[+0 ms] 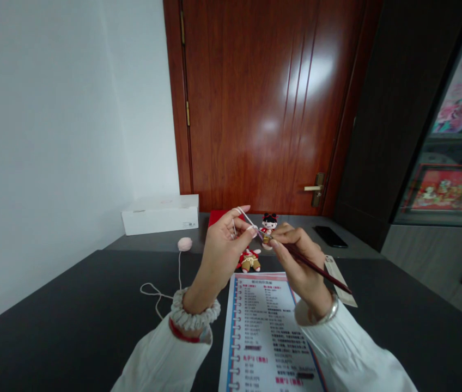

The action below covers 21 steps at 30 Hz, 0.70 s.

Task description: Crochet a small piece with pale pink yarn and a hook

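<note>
My left hand (228,239) pinches a small pale crochet piece (252,231) between thumb and fingers, with white yarn looped over the raised index finger. My right hand (302,264) grips a crochet hook with a dark brown handle (316,268); its tip meets the piece. From a pale pink yarn ball (184,244) on the table, a strand runs down toward my left wrist. Behind my hands a crocheted doll with black hair buns (269,223) stands upright. A second red and tan crocheted figure (249,261) lies below my left fingers.
Printed pattern sheets (269,332) lie on the dark table (71,316) under my forearms. A white box (161,214) and a red box (218,216) are at the back. To the right are a black phone (330,237) and a beige card (342,283).
</note>
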{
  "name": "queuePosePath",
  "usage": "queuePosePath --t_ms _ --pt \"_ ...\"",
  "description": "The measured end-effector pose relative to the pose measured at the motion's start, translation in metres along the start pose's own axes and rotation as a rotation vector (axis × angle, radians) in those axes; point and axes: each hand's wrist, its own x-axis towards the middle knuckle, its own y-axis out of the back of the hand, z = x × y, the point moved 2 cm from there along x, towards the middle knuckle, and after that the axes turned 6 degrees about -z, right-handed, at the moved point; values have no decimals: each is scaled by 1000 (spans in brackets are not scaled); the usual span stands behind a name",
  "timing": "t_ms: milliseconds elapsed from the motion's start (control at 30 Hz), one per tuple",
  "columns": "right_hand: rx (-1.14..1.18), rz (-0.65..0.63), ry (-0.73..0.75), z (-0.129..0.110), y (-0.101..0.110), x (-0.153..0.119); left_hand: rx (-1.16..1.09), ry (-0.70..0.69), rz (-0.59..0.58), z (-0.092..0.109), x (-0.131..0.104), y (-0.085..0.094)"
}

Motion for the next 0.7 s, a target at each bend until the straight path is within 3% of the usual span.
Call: queuePosePath --t_ms 300,533,700 --pt "-102 -21 1 -4 0 4 136 -118 2 -6 0 2" --pt "-307 -65 292 -9 -9 2 334 -181 76 -7 -2 2" --pt "-197 80 154 -3 -11 0 360 -141 54 4 -4 -3"
